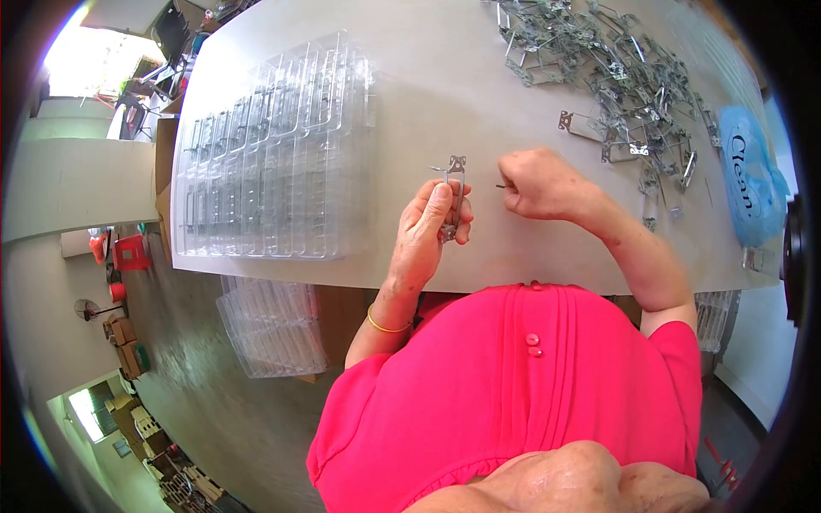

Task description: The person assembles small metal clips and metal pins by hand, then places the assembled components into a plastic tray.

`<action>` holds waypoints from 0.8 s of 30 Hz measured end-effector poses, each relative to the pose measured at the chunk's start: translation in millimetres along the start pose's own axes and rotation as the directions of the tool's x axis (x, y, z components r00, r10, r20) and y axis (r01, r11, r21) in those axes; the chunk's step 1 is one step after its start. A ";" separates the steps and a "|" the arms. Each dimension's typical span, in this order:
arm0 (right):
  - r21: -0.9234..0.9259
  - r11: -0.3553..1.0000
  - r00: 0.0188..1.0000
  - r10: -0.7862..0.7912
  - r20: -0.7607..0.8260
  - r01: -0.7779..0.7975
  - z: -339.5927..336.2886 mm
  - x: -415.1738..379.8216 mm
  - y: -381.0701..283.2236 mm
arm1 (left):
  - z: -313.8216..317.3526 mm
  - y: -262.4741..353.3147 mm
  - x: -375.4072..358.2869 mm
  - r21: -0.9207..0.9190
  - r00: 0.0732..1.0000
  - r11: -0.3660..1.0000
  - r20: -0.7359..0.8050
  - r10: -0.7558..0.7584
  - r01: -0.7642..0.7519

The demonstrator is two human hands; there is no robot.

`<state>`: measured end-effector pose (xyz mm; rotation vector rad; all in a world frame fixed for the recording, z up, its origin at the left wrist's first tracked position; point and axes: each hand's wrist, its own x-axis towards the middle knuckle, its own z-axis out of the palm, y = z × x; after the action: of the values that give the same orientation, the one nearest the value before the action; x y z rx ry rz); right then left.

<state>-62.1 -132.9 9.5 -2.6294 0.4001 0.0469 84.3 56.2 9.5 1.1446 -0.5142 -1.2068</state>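
My left hand (430,229) grips a flat metal bracket (453,184) upright, thumb pressed along its length, just above the white table (445,85). My right hand (537,184) is curled into a fist a short way to the right and pinches a small dark pin-like piece (500,185) whose tip points toward the bracket. The two hands are apart, with a small gap between the bracket and the pin. A yellow band circles my left wrist.
A stack of clear plastic trays (274,154) lies at the table's left. A heap of metal brackets (624,77) spreads across the far right. A blue "Clean" bag (748,175) sits at the right edge. More clear trays (274,325) rest below the table.
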 end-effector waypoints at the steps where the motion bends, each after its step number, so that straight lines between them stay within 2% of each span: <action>1: 0.125 0.991 0.997 0.047 -0.067 -0.039 -0.6 -4.7 0.0 | -0.6 -1.3 0.3 0.001 1.000 1.000 0.013 -0.010 0.009; 2: 0.124 0.991 0.997 0.048 -0.063 -0.040 -3.9 -9.4 -1.1 | 0.0 -1.7 0.3 -0.002 1.000 1.000 0.012 -0.012 0.012; 4: 0.441 0.884 0.979 0.197 -0.055 -0.153 -17.4 -19.7 -7.7 | 2.3 -1.0 2.1 0.023 1.000 0.999 0.010 -0.028 0.028; 5: 0.440 0.884 0.978 0.200 -0.056 -0.156 -16.4 -23.6 -10.2 | 2.8 -2.2 3.9 0.022 0.999 0.999 0.013 -0.029 0.029; 7: 0.730 0.675 0.954 0.277 -0.114 -0.108 -13.0 -32.5 -17.8 | 3.8 -4.8 6.9 0.052 0.998 0.998 0.042 -0.040 0.038; 8: 0.732 0.673 0.952 0.284 -0.117 -0.111 -16.5 -36.6 -26.1 | 5.3 -5.1 7.8 0.055 0.998 0.998 0.048 -0.044 0.042; 10: 0.891 0.428 0.935 0.353 -0.015 -0.148 -30.1 -40.4 -44.7 | 9.4 -4.9 9.3 0.096 0.995 0.994 0.081 -0.051 0.043; 14: 0.886 0.449 0.930 0.362 -0.061 -0.117 -24.6 -42.2 -46.2 | 17.8 -2.8 6.4 0.149 0.992 0.988 0.112 -0.054 0.037; 16: 0.873 0.475 0.923 0.375 -0.089 -0.108 -21.2 -43.7 -44.3 | 21.0 1.4 3.8 0.282 0.986 0.959 0.161 -0.050 0.002; 17: 0.875 0.473 0.924 0.373 -0.089 -0.107 -22.5 -44.7 -45.3 | 21.0 0.7 2.0 0.284 0.986 0.959 0.159 -0.051 0.004; 19: 0.868 0.467 0.923 0.384 -0.029 -0.168 -27.2 -48.2 -47.8 | 21.5 -2.9 -0.2 0.451 0.990 0.889 0.143 0.019 -0.082; 20: 0.869 0.467 0.923 0.385 -0.030 -0.166 -25.4 -49.3 -47.5 | 22.4 -4.9 0.2 0.453 0.989 0.888 0.144 0.018 -0.082; 22: 0.944 0.309 0.925 0.379 -0.015 -0.112 -19.0 -51.4 -45.4 | 23.8 -8.9 1.2 0.570 0.936 0.744 0.242 0.254 -0.349; 24: 0.949 0.295 0.930 0.366 -0.004 -0.112 -14.3 -54.3 -43.2 | 22.3 -11.9 0.5 0.578 0.937 0.738 0.250 0.246 -0.348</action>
<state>-102.1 -88.3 47.3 -1.3424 0.6552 -0.3106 60.7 47.4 7.5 1.4463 -1.2390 -0.8589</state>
